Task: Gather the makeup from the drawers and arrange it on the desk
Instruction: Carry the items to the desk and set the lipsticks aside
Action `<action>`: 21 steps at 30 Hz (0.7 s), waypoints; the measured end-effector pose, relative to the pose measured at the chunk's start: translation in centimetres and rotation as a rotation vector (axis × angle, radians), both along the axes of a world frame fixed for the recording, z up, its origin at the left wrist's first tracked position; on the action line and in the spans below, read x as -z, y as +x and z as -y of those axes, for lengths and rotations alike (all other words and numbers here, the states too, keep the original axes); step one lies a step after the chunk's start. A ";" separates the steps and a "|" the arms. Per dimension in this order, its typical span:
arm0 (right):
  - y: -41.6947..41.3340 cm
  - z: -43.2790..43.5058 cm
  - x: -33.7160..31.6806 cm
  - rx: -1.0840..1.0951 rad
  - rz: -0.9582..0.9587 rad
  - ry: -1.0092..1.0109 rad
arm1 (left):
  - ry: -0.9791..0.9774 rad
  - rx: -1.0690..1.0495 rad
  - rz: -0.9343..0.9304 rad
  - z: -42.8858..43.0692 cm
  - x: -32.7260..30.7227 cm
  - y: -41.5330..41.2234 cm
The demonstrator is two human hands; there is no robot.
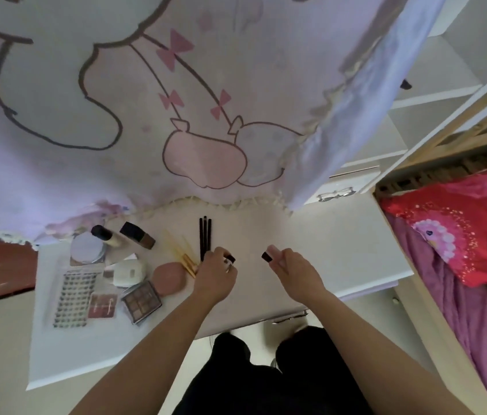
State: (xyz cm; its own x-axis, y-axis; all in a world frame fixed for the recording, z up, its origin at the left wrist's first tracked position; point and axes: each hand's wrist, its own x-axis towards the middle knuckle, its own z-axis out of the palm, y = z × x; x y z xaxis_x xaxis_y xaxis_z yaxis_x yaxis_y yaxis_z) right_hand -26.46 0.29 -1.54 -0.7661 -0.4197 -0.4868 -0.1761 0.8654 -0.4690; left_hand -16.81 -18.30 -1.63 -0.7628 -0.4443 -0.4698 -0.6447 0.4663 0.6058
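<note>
My left hand (216, 272) pinches a small black makeup piece (230, 259) just above the white desk (341, 250). My right hand (288, 265) holds another small black piece (266, 257) between thumb and fingers, a short gap from the left one. Three thin black pencils (205, 235) lie side by side just beyond my left hand. Gold-handled brushes (180, 253), a pink sponge (169, 278), an eyeshadow palette (141, 301), a blush palette (102, 305), a white compact (128, 272), a round compact (86, 246) and two foundation bottles (137, 235) lie on the desk's left side.
A cartoon-printed curtain (146, 100) hangs over the back of the desk. A sheet of lashes (73, 298) lies at the left front. A drawer handle (336, 194) shows at the back right. A bed with red and purple bedding (460, 250) stands to the right.
</note>
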 end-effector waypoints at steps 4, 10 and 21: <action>-1.3 1.4 2.0 -0.077 0.008 0.041 | -0.081 0.009 0.069 0.0 2.4 -1.7; -3.6 2.0 4.0 -0.189 -0.060 0.072 | -0.157 -0.079 0.135 -0.5 4.6 -2.7; -6.4 0.0 5.3 -0.030 0.119 -0.094 | -0.128 -0.177 0.112 -0.7 5.4 -4.0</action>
State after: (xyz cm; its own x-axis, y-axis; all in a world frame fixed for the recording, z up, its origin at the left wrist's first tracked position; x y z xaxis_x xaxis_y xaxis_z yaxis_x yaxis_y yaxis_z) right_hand -32.89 0.26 -6.88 -0.6919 -0.4891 -0.5312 -0.1391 0.8122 -0.5666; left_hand -20.78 -17.59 -7.04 -0.6140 -0.6277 -0.4785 -0.7830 0.4082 0.4693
